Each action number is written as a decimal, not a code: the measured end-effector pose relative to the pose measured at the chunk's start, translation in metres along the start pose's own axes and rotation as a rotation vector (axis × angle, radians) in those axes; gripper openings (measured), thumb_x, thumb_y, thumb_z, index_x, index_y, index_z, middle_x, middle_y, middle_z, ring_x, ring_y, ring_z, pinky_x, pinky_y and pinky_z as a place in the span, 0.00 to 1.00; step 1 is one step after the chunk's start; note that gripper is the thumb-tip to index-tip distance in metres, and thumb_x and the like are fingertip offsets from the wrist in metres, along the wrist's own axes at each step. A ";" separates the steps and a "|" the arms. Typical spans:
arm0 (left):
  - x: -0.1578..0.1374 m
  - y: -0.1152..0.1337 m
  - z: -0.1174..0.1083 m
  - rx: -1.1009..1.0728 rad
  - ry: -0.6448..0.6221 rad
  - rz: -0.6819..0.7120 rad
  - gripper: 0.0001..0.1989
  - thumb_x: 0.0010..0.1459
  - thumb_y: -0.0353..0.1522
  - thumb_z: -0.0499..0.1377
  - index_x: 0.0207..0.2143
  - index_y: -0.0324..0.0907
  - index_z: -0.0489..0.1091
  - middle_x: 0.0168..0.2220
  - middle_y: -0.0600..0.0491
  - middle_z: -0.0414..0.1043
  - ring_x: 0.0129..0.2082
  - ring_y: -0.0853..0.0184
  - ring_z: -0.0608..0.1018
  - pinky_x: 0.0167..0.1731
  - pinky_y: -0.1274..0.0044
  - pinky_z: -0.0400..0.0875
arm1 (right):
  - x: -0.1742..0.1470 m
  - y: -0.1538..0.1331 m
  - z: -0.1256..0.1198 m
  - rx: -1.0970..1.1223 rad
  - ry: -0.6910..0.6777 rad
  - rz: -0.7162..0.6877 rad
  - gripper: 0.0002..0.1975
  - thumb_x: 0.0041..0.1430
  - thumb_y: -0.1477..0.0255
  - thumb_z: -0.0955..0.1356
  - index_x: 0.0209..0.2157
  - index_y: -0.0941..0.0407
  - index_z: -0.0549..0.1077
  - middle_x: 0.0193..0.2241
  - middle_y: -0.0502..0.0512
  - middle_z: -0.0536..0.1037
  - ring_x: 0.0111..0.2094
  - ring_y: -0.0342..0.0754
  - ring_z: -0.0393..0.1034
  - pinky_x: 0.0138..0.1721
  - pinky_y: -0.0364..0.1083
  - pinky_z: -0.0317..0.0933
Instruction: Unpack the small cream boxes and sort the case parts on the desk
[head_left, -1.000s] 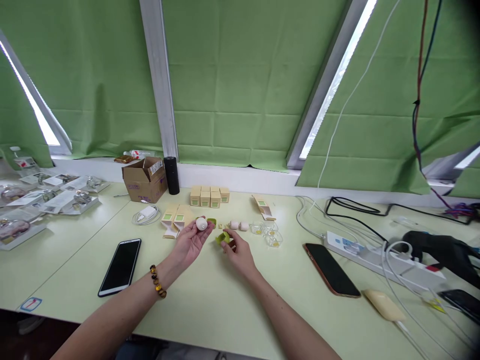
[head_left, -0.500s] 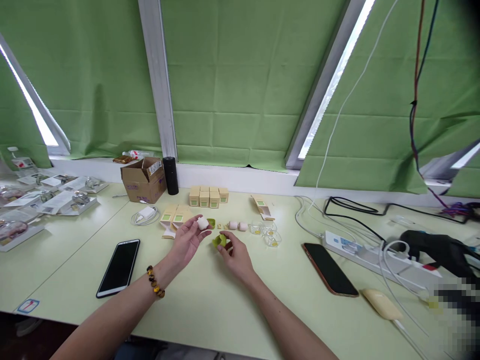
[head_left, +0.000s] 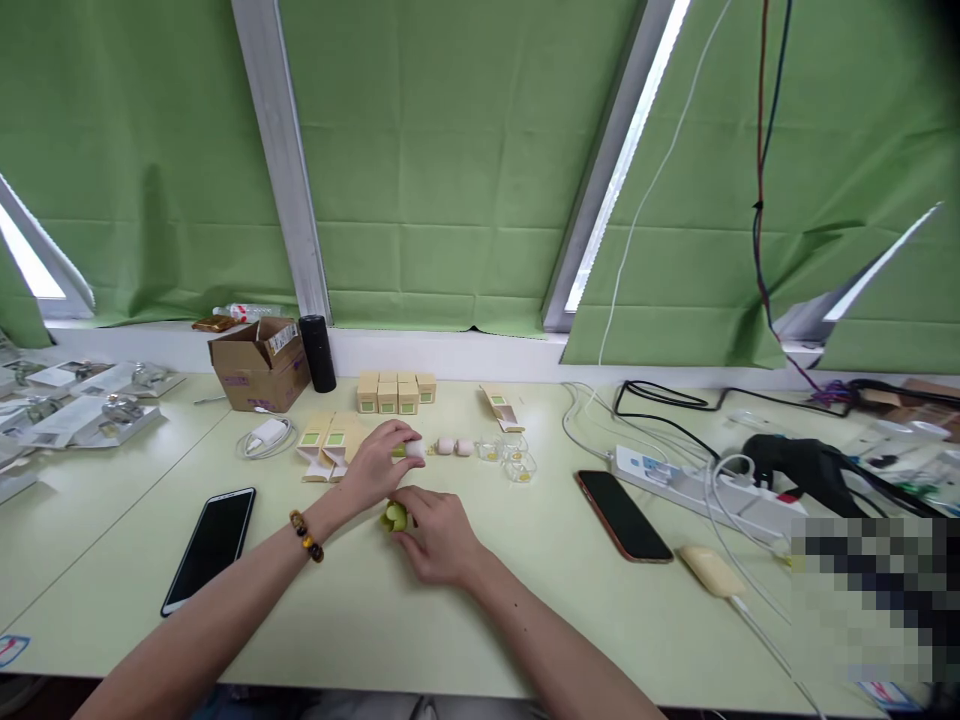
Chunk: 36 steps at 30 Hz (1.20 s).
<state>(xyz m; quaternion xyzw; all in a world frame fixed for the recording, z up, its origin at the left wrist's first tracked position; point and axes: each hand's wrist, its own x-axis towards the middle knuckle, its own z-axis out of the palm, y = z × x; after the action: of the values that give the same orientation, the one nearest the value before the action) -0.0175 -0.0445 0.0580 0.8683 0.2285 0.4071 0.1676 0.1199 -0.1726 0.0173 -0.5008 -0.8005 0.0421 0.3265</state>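
My left hand (head_left: 379,463) reaches forward, its fingers closed around a small white rounded block (head_left: 415,450) low over the table. A green piece (head_left: 398,452) shows partly behind those fingers. Nearer to me, my right hand (head_left: 442,535) pinches a small green cup-like piece (head_left: 394,516) between thumb and fingers. Just right of the white block lie two pale pink rounded blocks (head_left: 454,447), then several clear plastic cups (head_left: 520,467) with yellow spots. Left of my left hand are opened cardboard packages (head_left: 324,450) with green labels.
Small tan boxes (head_left: 388,395) stand together at the back, and another opened package (head_left: 501,408) lies to their right. A phone (head_left: 210,545) is at the left, a second phone (head_left: 624,515) at the right by a power strip (head_left: 705,490). A carton (head_left: 262,365) and black flask (head_left: 318,354) stand behind.
My left hand has turned over and lowered the white block toward the table beside the pink blocks. My right hand has drawn nearer to me with the green cup-like piece. The view has shifted right.
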 end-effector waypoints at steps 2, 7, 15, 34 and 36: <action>0.014 -0.003 0.008 0.079 -0.087 0.063 0.12 0.59 0.33 0.68 0.45 0.44 0.76 0.45 0.48 0.76 0.48 0.57 0.76 0.49 0.65 0.73 | -0.001 -0.001 0.003 0.001 -0.013 -0.091 0.23 0.55 0.69 0.70 0.53 0.53 0.70 0.46 0.56 0.82 0.39 0.52 0.77 0.36 0.47 0.62; 0.042 -0.003 0.042 0.192 -0.276 0.260 0.12 0.59 0.37 0.69 0.42 0.42 0.76 0.42 0.45 0.76 0.45 0.54 0.74 0.48 0.63 0.66 | -0.004 -0.001 0.009 0.007 -0.024 -0.181 0.20 0.58 0.64 0.69 0.52 0.55 0.71 0.41 0.57 0.84 0.36 0.54 0.78 0.35 0.47 0.62; 0.055 -0.001 0.086 0.269 -0.381 0.401 0.08 0.62 0.36 0.66 0.39 0.41 0.75 0.40 0.44 0.75 0.45 0.54 0.72 0.47 0.65 0.59 | -0.004 0.003 0.010 -0.038 -0.060 -0.200 0.21 0.52 0.65 0.71 0.48 0.55 0.74 0.36 0.57 0.84 0.34 0.55 0.77 0.33 0.47 0.61; 0.056 -0.009 0.060 0.108 -0.375 0.357 0.09 0.63 0.38 0.65 0.43 0.43 0.77 0.41 0.45 0.75 0.45 0.55 0.72 0.48 0.66 0.62 | -0.003 0.004 -0.004 0.012 -0.124 -0.122 0.17 0.50 0.68 0.71 0.44 0.53 0.75 0.34 0.55 0.83 0.33 0.54 0.76 0.35 0.48 0.61; 0.055 -0.010 0.047 -0.029 -0.303 0.257 0.08 0.64 0.36 0.63 0.43 0.44 0.78 0.42 0.44 0.77 0.46 0.55 0.74 0.50 0.65 0.64 | -0.002 0.004 -0.008 0.112 -0.072 -0.091 0.18 0.52 0.67 0.70 0.46 0.53 0.75 0.36 0.56 0.83 0.35 0.54 0.76 0.38 0.49 0.65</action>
<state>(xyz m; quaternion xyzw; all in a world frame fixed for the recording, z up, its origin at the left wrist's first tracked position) 0.0476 -0.0118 0.0590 0.9392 0.0821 0.2930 0.1594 0.1279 -0.1746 0.0211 -0.4429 -0.8302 0.0901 0.3264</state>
